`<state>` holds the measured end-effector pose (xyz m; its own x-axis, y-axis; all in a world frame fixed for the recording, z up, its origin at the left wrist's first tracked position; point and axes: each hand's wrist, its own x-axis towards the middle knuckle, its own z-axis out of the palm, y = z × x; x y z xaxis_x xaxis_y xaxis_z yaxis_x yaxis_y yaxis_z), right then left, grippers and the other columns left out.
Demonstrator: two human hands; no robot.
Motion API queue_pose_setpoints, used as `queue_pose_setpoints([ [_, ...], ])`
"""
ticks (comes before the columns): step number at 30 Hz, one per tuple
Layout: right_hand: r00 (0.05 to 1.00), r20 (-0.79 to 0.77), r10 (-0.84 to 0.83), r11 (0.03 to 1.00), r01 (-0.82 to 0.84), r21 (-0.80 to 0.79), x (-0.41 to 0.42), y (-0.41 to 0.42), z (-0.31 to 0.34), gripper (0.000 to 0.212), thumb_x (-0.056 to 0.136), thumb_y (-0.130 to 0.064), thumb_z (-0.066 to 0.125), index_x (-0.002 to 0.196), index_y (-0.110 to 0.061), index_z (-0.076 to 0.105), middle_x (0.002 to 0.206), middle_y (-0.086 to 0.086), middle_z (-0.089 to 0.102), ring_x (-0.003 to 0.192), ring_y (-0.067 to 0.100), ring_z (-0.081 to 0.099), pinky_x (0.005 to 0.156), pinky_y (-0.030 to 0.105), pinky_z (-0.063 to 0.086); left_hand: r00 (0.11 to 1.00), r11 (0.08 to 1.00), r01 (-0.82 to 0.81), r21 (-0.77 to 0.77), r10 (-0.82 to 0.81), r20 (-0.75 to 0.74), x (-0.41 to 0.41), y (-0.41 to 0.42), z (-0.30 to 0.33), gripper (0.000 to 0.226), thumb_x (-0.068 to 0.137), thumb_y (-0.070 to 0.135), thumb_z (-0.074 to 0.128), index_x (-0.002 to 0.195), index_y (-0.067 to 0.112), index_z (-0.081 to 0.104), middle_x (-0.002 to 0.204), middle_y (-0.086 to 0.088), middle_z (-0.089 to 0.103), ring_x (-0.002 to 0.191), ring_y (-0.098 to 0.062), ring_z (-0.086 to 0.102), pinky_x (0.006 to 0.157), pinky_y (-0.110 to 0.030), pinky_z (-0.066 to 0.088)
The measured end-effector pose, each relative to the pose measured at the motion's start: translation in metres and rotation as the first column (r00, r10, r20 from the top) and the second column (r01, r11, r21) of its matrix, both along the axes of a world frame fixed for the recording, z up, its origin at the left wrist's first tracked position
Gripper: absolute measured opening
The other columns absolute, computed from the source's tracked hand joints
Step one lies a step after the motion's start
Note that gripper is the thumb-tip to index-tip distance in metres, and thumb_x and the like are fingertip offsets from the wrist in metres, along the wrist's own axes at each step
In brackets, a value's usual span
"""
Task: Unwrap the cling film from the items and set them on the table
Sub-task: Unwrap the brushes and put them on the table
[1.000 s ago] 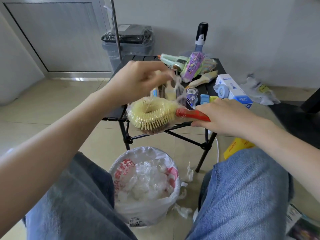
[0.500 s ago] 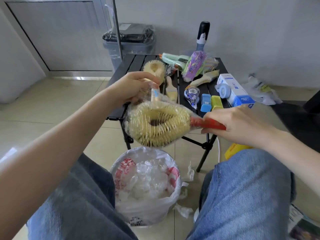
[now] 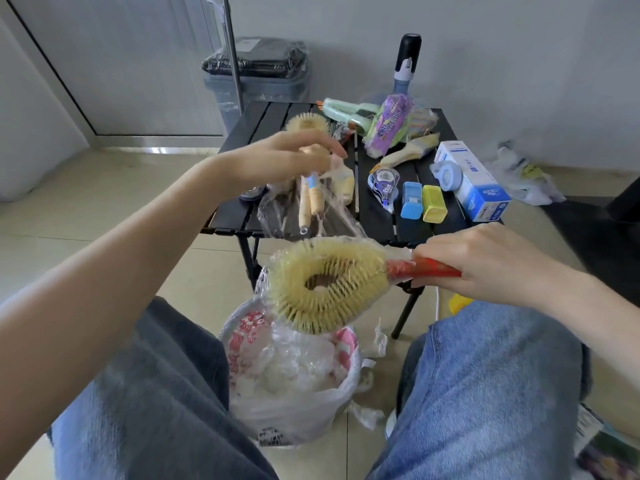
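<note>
One wrapped brush (image 3: pixel 329 284) — right hand (image 3: pixel 485 263) grips its handle, left hand (image 3: pixel 277 157) pinches the film (image 3: pixel 332 216) (one sheet).

The raised left hand (image 3: pixel 277 157) is showing motion blur, so its fingertip pinch on the stretched transparent cling film (image 3: pixel 311 209) is staying unclear. It is hiding part of the round bristle brush (image 3: pixel 306 121) lying on the black slatted folding table (image 3: pixel 408 216). The right hand (image 3: pixel 485 261) is covering the rear of the looped yellow-bristle brush's red handle (image 3: pixel 415 266). A printed paper (image 3: pixel 609 441) is running off the right edge.
</note>
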<state>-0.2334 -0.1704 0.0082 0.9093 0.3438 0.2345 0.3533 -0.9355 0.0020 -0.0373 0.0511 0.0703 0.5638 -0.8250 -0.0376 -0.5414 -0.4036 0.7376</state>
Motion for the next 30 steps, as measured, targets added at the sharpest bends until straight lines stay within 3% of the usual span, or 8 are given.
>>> queue_pose_setpoints([
  [4, 0.999, 0.009, -0.032, 0.986, 0.030, 0.162, -0.005, 0.002, -0.004, 0.039, 0.085, -0.060, 0.048, 0.085, -0.026, 0.066, 0.066, -0.013, 0.060, 0.055, 0.011, 0.058, 0.045, 0.028, 0.042, 0.999, 0.995, -0.046, -0.085, 0.043, -0.030, 0.004, 0.008, -0.028, 0.022, 0.097, 0.025, 0.052, 0.117, 0.028, 0.062, 0.060, 0.018, 0.051, 0.053, -0.006, 0.041, 0.053, -0.016, 0.035],
  [8, 0.978, -0.016, -0.210, 0.888, 0.198, 0.415, -0.008, 0.006, -0.001, 0.041, 0.083, -0.065, 0.055, 0.092, -0.027, 0.069, 0.071, -0.015, 0.062, 0.060, 0.002, 0.056, 0.054, 0.020, 0.045, 0.976, 0.983, -0.182, -0.036, 0.176, -0.131, 0.016, 0.029, -0.076, 0.021, 0.094, 0.000, 0.053, 0.107, 0.011, 0.064, 0.095, -0.001, 0.065, 0.089, -0.017, 0.063, 0.089, -0.040, 0.052],
  [11, 0.926, -0.064, -0.373, 0.825, 0.362, 0.434, -0.009, 0.008, 0.012, 0.022, 0.084, -0.045, 0.062, 0.095, -0.027, 0.067, 0.050, -0.009, 0.055, 0.051, -0.003, 0.051, 0.052, 0.007, 0.037, 0.982, 0.989, -0.148, -0.019, 0.145, -0.120, -0.014, 0.030, -0.079, 0.033, 0.089, -0.013, 0.052, 0.074, 0.017, 0.053, 0.073, -0.002, 0.059, 0.061, 0.005, 0.053, 0.066, -0.012, 0.044],
  [16, 0.837, -0.130, -0.532, 0.721, 0.528, 0.450, 0.000, -0.005, 0.021, 0.025, 0.090, -0.040, 0.062, 0.070, -0.027, 0.052, 0.054, -0.005, 0.045, 0.052, 0.006, 0.042, 0.047, 0.015, 0.031, 0.990, 0.975, -0.114, -0.189, 0.096, -0.099, -0.040, 0.038, -0.083, 0.026, 0.075, 0.042, 0.055, 0.079, 0.018, 0.066, 0.080, 0.012, 0.063, 0.076, 0.004, 0.053, 0.072, -0.013, 0.041],
  [21, 0.768, -0.153, -0.622, 0.706, 0.635, 0.315, 0.005, -0.003, 0.023, 0.038, 0.092, -0.044, 0.057, 0.064, -0.023, 0.042, 0.057, -0.005, 0.043, 0.053, 0.005, 0.039, 0.047, 0.026, 0.020, 0.947, 0.919, -0.317, -0.235, 0.293, -0.132, -0.040, 0.037, -0.087, 0.040, 0.096, 0.042, 0.033, 0.099, 0.007, 0.053, 0.098, 0.001, 0.051, 0.107, -0.013, 0.043, 0.107, -0.031, 0.032],
  [24, 0.750, -0.117, -0.651, 0.729, 0.661, 0.176, 0.008, -0.002, 0.018, 0.032, 0.094, -0.046, 0.053, 0.074, -0.022, 0.044, 0.059, -0.008, 0.041, 0.054, 0.007, 0.038, 0.047, 0.024, 0.021, 0.988, 0.892, -0.117, -0.437, 0.148, 0.037, -0.067, 0.040, -0.066, 0.049, 0.086, 0.052, 0.046, 0.081, 0.007, 0.065, 0.100, -0.003, 0.053, 0.106, -0.015, 0.047, 0.096, -0.023, 0.036],
  [27, 0.752, -0.087, -0.654, 0.749, 0.659, 0.071, 0.013, 0.000, 0.008, 0.038, 0.091, -0.051, 0.054, 0.072, -0.021, 0.041, 0.060, -0.005, 0.039, 0.064, 0.026, 0.048, 0.054, 0.030, 0.030, 1.000, 0.860, -0.004, -0.509, 0.016, 0.019, -0.082, 0.035, -0.036, 0.032, 0.088, 0.026, 0.060, 0.079, -0.004, 0.066, 0.085, -0.021, 0.062, 0.080, -0.038, 0.059, 0.075, -0.044, 0.049],
  [30, 0.783, -0.075, -0.618, 0.786, 0.616, -0.044, 0.015, 0.010, 0.001, 0.034, 0.093, -0.053, 0.049, 0.088, -0.020, 0.049, 0.071, 0.002, 0.049, 0.076, 0.032, 0.057, 0.061, 0.033, 0.038, 0.999, 0.786, -0.039, -0.617, 0.020, -0.037, -0.075, 0.024, -0.016, 0.016, 0.093, 0.011, 0.056, 0.086, 0.006, 0.070, 0.087, -0.003, 0.075, 0.087, -0.022, 0.071, 0.080, -0.029, 0.053],
])
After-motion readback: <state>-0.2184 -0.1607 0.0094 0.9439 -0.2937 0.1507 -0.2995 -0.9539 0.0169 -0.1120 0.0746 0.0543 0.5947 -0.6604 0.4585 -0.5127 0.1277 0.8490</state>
